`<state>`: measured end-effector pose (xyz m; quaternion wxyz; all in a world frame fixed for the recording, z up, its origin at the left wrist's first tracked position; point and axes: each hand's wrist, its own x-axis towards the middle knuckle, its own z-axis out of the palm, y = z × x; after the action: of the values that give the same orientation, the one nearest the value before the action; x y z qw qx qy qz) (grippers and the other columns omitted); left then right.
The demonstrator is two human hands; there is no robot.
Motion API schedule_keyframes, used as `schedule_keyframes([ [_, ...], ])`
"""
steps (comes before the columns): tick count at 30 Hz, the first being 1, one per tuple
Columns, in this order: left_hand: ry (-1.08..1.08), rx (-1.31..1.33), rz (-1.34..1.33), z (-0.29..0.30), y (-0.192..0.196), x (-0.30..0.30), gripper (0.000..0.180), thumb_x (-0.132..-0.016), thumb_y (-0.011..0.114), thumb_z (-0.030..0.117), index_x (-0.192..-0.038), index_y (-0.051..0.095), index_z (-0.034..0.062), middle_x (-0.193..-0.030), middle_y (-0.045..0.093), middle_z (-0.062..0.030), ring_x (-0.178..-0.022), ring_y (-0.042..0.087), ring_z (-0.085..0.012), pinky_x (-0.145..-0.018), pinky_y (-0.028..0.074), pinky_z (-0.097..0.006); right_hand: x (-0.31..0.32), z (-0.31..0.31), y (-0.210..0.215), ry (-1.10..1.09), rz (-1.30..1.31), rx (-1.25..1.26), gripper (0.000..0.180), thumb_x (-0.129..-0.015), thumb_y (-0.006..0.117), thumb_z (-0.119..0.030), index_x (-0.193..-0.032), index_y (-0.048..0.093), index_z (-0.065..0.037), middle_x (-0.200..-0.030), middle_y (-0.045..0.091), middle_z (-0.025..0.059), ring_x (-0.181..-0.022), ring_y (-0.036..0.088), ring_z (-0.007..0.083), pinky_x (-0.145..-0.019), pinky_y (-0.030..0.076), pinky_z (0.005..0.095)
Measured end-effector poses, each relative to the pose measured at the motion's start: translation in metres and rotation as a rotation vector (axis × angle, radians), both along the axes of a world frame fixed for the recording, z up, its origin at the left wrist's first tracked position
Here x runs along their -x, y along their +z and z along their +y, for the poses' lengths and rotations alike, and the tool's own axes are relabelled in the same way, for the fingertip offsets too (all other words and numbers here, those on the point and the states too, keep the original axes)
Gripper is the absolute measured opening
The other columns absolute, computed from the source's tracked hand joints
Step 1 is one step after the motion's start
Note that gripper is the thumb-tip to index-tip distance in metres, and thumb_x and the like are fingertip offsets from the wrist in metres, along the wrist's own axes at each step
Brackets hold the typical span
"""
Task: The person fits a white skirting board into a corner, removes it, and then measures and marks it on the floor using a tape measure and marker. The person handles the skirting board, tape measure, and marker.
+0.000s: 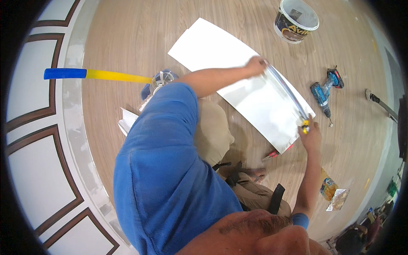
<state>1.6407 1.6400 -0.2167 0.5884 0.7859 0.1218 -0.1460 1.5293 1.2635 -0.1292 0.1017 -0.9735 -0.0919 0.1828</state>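
Observation:
A long white panel (238,68) lies aslant on the wood-look floor in front of me. My left hand (256,66) is closed over its far long edge, pinching the far end of a thin silvery strip that looks like a tape measure's blade (285,90). This strip, blurred by motion, runs along the panel's right edge to my right hand (311,135). There my fingers are wrapped round a small yellow-and-black tape measure (305,126) at the panel's near right corner. A red-handled hand tool (272,154) lies partly under the panel's near end.
On the right lies a blue cordless drill (323,95). A white-rimmed bucket (296,23) stands at the far right. Nearer are a bottle of yellowish liquid (328,187) and a flat packet (338,199). At left, a blue-and-yellow handle (97,75) sticks out; a panelled wall (34,76) stands beyond.

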Motion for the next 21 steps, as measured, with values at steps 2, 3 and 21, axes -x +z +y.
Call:
schedule_keyframes([
  [2, 0.252, -0.031, 0.063, 0.062, -0.023, -0.033, 0.028, -0.085, 0.068, 0.001, -0.112, 0.068, -0.0003, -0.101, 0.07, -0.012, -0.087, 0.068, -0.0194, -0.069, 0.058, -0.034, -0.005, -0.039, -0.011, 0.01, -0.041, 0.094, 0.08, -0.083, 0.074, -0.032, -0.152, 0.039, -0.015, -0.13, 0.057, 0.0208, -0.11, 0.063, 0.039, -0.089, 0.053, 0.0493],
  [3, 0.479, 0.202, 0.047, 0.088, -0.033, -0.046, 0.028, -0.084, 0.067, -0.002, -0.112, 0.067, -0.0009, -0.104, 0.07, -0.0142, -0.088, 0.069, -0.0217, -0.071, 0.06, -0.035, -0.004, -0.063, -0.016, -0.004, -0.044, 0.127, 0.077, -0.083, 0.073, -0.03, -0.152, 0.04, -0.015, -0.13, 0.056, 0.0203, -0.112, 0.062, 0.039, -0.091, 0.053, 0.0484],
  [21, -0.302, -1.302, 0.107, 0.201, -0.057, -0.086, 0.042, -0.097, 0.064, 0.033, -0.108, 0.062, -0.0076, -0.098, 0.072, -0.0147, -0.092, 0.07, -0.0224, -0.071, 0.058, -0.036, -0.044, -0.063, -0.033, 0.03, -0.007, 0.108, 0.066, -0.081, 0.074, -0.037, -0.14, 0.055, -0.013, -0.132, 0.057, 0.0195, -0.117, 0.06, 0.0379, -0.095, 0.052, 0.0459],
])
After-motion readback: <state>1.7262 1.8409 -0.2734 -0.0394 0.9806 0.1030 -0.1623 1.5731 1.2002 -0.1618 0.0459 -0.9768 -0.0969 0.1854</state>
